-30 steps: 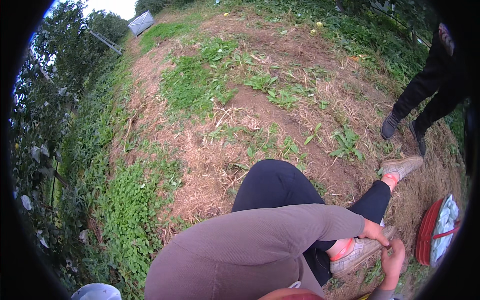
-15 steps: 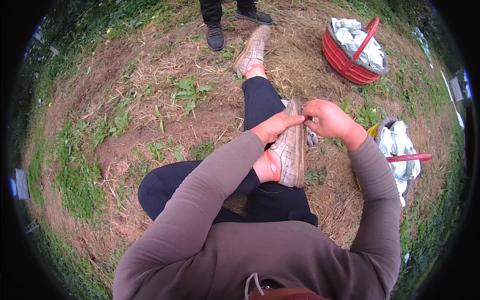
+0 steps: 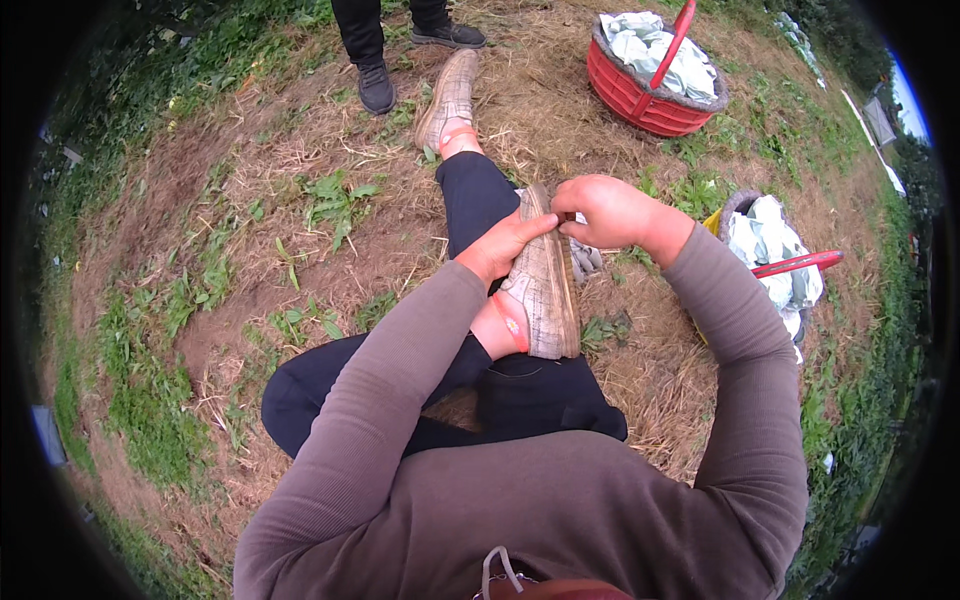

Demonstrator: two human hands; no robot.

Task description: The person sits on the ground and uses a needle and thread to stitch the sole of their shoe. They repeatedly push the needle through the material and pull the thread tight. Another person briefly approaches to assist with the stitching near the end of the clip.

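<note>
I sit on the ground with one leg folded across, its dirty pale shoe [image 3: 540, 300] turned so that the sole edge faces right. My left hand [image 3: 503, 246] holds this shoe near the toe, its thumb lying over the sole edge. At that same edge my right hand [image 3: 612, 212] is closed in a pinch, close to the left thumb tip. Whatever is between its fingers is too small or hidden to make out. An orange sock [image 3: 515, 325] edges the shoe opening. Partly hidden behind the shoe is a grey crumpled thing [image 3: 586, 260].
My other shoe [image 3: 450, 95] points away on the outstretched leg. Beyond it stands another person in dark shoes [image 3: 376, 88]. A red basket [image 3: 640, 100] with pale crumpled plastic is at far right; a yellow basket [image 3: 713, 222] with a red handle stands beside my right forearm. Dry grass and weeds surround me.
The view has shifted, so the baskets, legs and shoes appear further left and slightly higher. Both hands stay at the shoe's toe, with little visible change in their grip.
</note>
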